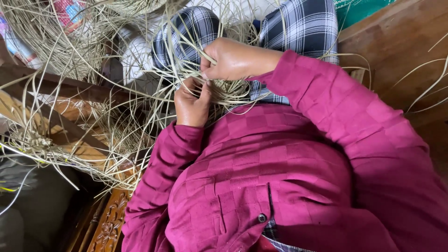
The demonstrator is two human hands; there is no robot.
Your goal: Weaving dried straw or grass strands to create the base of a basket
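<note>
Pinching pale, thin cane strips (224, 88), both hands (205, 88) closed.

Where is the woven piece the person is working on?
In the head view, the woven piece sits top centre on the plaid-covered lap, pinched between the left hand and right hand.

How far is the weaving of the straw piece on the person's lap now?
Done: a small woven patch lies on the lap under the hands. In hand: the left hand and the right hand both pinch thin strands at its edge. Left: many long loose strands stick out unwoven all around, so most of the work seems to remain.
</note>
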